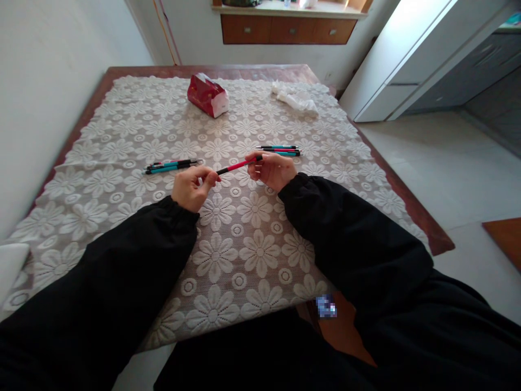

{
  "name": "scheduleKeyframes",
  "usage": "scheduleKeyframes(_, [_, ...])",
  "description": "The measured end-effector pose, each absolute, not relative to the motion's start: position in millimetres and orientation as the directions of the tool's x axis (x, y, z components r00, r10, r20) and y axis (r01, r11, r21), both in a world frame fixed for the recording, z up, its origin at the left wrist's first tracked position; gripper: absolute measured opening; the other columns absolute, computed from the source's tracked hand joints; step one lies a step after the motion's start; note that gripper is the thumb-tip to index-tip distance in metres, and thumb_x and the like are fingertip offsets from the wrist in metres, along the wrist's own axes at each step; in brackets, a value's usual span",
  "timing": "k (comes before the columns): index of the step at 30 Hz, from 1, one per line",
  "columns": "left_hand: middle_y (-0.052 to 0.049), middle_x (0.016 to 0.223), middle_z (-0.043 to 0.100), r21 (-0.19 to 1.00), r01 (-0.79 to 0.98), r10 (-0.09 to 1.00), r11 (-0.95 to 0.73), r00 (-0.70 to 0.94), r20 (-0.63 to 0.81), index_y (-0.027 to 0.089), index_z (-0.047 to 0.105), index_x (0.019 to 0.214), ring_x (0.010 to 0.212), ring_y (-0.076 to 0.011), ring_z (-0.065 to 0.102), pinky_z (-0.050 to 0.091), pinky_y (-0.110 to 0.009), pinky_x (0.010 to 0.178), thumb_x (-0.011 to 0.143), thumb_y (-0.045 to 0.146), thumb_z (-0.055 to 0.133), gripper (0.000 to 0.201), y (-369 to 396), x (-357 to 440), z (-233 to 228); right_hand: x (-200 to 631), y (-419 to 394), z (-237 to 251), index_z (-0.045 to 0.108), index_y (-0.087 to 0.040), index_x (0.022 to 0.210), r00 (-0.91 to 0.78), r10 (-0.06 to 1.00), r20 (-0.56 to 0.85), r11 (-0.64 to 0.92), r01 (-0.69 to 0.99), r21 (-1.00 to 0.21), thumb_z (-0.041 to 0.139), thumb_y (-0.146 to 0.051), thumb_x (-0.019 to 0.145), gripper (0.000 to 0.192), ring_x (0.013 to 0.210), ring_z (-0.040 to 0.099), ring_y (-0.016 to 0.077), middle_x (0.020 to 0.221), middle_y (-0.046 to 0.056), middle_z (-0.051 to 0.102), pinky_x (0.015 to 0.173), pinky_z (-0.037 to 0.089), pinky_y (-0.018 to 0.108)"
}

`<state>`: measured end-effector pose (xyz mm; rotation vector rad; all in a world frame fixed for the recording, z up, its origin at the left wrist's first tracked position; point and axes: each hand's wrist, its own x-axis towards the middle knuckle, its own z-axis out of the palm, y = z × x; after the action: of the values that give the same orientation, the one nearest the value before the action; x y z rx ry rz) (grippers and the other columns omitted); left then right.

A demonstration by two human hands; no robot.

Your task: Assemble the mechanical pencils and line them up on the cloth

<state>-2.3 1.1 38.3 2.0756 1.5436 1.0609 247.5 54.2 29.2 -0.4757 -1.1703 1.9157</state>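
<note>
Black sleeves (101, 282) reach across the desk (439, 243). Left grip (191, 187) is closed on the black end of a red pen (238, 165), held above the tablecloth (260, 252); right grip (277, 171) pinches its other end. Risk noted: supported only at its ends, it could drop if either pinch slackens. Right knuckles could also nudge the adjacent right-side pens (283, 147).

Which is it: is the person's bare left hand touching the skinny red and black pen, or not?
Touching. The head view shows the left hand pinching one black end of the red and black pen, with no gap between them.
</note>
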Motion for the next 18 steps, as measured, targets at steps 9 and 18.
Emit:
scheduleKeyframes(9, [-0.002, 0.070, 0.072, 0.647, 0.675, 0.924, -0.356, 0.151, 0.351, 0.021, 0.079, 0.083, 0.066, -0.0160, 0.058, 0.042, -0.030, 0.062, 0.091, 0.044, 0.056, 0.034, -0.5, -1.4, 39.1, 246.3, 51.6, 32.6, 0.069, -0.015, 0.097, -0.583, 0.809, 0.078, -0.222, -0.424, -0.878, 0.053, -0.040, 0.088, 0.031, 0.067, 0.058, 0.0130, 0.072, 0.002, 0.063, 0.061, 0.050, 0.026])
scheduleKeyframes(18, [-0.001, 0.077, 0.075, 0.588, 0.693, 0.906, -0.416, 0.266, 0.328, 0.023, 0.077, 0.084, 0.072, -0.0178, 0.062, 0.047, -0.031, 0.066, 0.093, 0.044, 0.054, 0.032, -1.7, -2.2, 39.5, 246.5, 52.5, 31.7, 0.067, -0.017, 0.092, -0.569, 0.818, 0.086, -0.182, -0.398, -0.899, 0.049, -0.041, 0.088, 0.030, 0.064, 0.055, 0.0137, 0.069, 0.001, 0.061, 0.059, 0.049, 0.027])
